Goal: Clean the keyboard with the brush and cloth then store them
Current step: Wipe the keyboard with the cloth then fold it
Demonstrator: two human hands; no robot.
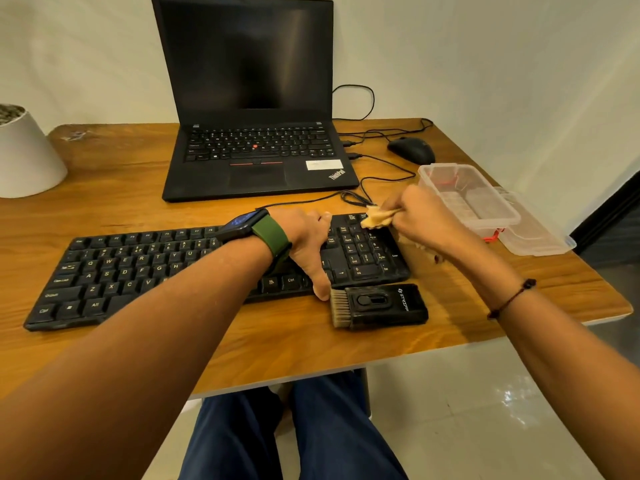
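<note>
I see the black keyboard (207,268) lying flat on the wooden table (311,344), in front of the laptop (256,133). My left hand (308,244) rests across the keyboard between the main keys and the number pad, fingers over the far edge and thumb down at the near edge, bracing the board rather than curling round it. A green-strapped watch (256,230) sits on that wrist.

My right hand (419,216) pinches the yellowish cloth (375,216), bunched, against the far right corner of the number pad (part of the cloth hangs under the wrist beside the keyboard).

The brush (379,306) lies flat on the table, just in front of the keyboard's right end, bristles pointing left, close to the left thumb.

The clear plastic box (467,199) stands open to the right, its lid (540,237) alongside. A black mouse (412,150) sits behind the box.
</note>
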